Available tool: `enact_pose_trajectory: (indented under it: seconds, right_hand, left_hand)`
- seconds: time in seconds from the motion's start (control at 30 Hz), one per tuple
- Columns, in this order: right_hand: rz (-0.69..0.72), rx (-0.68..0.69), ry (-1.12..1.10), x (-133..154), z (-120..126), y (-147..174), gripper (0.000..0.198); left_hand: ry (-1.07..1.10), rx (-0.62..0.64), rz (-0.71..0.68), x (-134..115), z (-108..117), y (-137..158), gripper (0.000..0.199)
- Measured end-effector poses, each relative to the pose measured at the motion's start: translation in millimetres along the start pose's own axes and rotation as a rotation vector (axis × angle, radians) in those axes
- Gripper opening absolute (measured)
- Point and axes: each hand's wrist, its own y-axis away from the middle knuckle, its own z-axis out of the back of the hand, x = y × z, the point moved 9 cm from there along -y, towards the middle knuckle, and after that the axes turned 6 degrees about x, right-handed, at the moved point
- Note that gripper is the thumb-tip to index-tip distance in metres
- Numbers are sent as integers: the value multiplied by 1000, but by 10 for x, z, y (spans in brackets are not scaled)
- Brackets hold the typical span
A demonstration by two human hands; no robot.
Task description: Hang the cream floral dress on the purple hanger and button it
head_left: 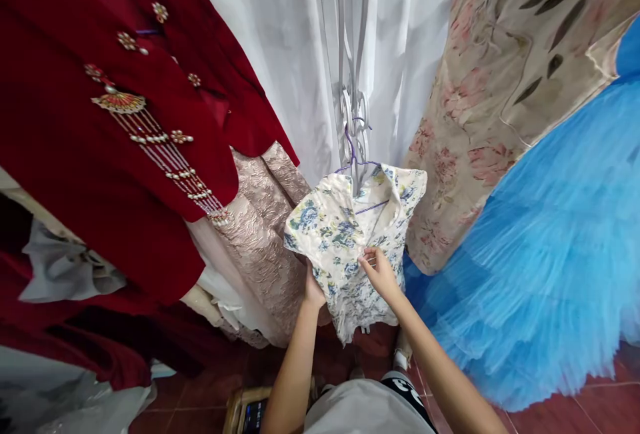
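A short-sleeved white blouse point(345, 241) with blue and green flowers hangs in front of me, its neckline open in a V. A purple wire hanger point(352, 151) carries it, and the hanger's bar shows inside the neck. My left hand point(314, 289) holds the blouse's left side, with its fingers mostly hidden behind the cloth. At the front opening, below the V, my right hand point(379, 270) pinches the blouse between thumb and fingertips. Whether a button lies in that pinch is too small to tell.
A dark red jacket point(170, 121) with beaded ornaments and a pink brocade garment point(265, 254) hang at left. To the right are a beige floral dress point(450, 134) and a blue tulle skirt point(550, 241). White curtains point(280, 41) and white hooks point(346, 106) are behind.
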Motion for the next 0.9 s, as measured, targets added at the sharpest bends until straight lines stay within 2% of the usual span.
enact_pose_trajectory:
  seconds: [0.07,0.17,0.27,0.37,0.43,0.5,0.57,0.63,0.7,0.8,0.9]
  right_hand:
    - [-11,-42,43,-24,-45,-159,32]
    - [-48,-84,80,-91,-84,-362,33]
    - [-83,-120,139,-143,-104,-498,32]
    - [-85,-73,189,-146,-207,-574,25]
    - [-76,-35,207,-136,-276,-573,24]
    - [-73,-25,222,-136,-296,-524,24]
    - [-81,-29,234,-151,-274,-435,23]
    - [-92,-28,239,-174,-239,-327,24]
    - [-102,-23,235,-197,-208,-224,25]
    - [-116,-32,224,-226,-170,-105,27]
    - [-127,-57,211,-240,-140,-28,29]
  left_hand:
    - [10,8,28,30,86,47,73]
    - [-152,-74,0,-28,192,71,63]
    - [-284,-124,-57,-112,189,45,49]
    - [-311,-147,-77,-141,215,19,43]
    - [-324,-225,-96,-181,335,39,42]
    - [-378,-387,-186,-305,515,126,44]
    - [-500,-594,-372,-505,634,305,47]
    - [-657,-669,-552,-620,541,439,48]
    - [-777,-536,-614,-540,275,390,40]
    - [-827,-254,-538,-180,-181,147,29]
    - [-814,-193,-498,81,-451,-42,26]
